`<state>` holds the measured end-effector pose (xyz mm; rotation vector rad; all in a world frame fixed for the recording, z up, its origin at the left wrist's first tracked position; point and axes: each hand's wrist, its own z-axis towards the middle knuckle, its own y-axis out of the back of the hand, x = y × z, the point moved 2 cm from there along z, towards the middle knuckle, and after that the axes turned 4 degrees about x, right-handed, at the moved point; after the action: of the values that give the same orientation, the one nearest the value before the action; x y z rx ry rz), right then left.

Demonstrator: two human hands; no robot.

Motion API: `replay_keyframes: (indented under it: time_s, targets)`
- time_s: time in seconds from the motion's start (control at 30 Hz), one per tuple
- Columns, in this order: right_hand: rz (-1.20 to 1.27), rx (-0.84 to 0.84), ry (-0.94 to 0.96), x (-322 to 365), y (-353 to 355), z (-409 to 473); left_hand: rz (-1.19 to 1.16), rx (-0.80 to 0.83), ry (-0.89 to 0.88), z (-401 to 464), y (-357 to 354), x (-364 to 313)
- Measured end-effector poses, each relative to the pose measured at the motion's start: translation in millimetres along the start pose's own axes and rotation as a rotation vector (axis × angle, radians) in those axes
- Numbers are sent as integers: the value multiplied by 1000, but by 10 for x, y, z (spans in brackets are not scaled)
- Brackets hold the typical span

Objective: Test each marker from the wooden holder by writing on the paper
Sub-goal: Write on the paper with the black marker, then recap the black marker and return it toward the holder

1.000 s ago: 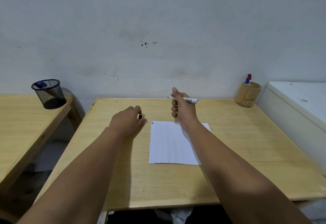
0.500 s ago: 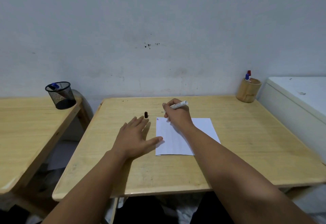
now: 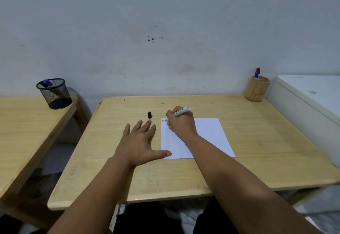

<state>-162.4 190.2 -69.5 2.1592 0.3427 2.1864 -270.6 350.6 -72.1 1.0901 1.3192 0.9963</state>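
Now, marker: white-barrelled marker pen (image 3: pixel 181 112), uncapped, slanted, tip down at the top-left corner of the paper, back end pointing up and right.
Right hand: right hand (image 3: pixel 181 124) curled tight around the marker, heel resting on the sheet.
Paper: white rectangular sheet of paper (image 3: pixel 209 136), flat on the table, small red and blue strokes (image 3: pixel 162 120) at its top-left corner just beside the tip.
Left hand: left hand (image 3: pixel 140 142) flat, fingers spread wide, holding nothing, palm on the table, thumb tip touching the sheet's lower-left edge.
Cap: small black marker cap (image 3: pixel 149 115), upright on the table just beyond the left fingertips, apart from the paper.
Holder: round light wooden holder (image 3: pixel 257 91) at the table's far right corner, red- and blue-capped markers (image 3: pixel 256 74) sticking out, well apart from the hands.
Other: black wire-mesh cup (image 3: pixel 53 93) with a blue item inside, on a second wooden table (image 3: pixel 22 123) to the left.
Surface: light wooden table (image 3: pixel 257 151).
Room: scuffed pale grey wall (image 3: pixel 165 31) behind; white box-like unit (image 3: pixel 312 97) on the right.
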Motion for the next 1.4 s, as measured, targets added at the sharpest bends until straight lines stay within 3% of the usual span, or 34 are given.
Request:
replay_keyframes:
  time_s: [0.6,0.73,0.97,1.1,1.2,1.4]
  targets:
    - [-40,30,-10,-35,-34,48,-29,-32,3,-6,5,-25]
    - [66,24,-28,-27,-11,50,-38,-17,-3,-47,26,-32]
    - [163,63,-36,255,81,50,-290,-387,204,223,234,-41]
    - [142,99,20,444,288,93,-237,-329,223,528,295,-34]
    - [290,217,-4,615,415,115,-176,-284,231,695,301,-26]
    - [433,247,-48,769,635,128,-214,-294,257,772,301,-37]
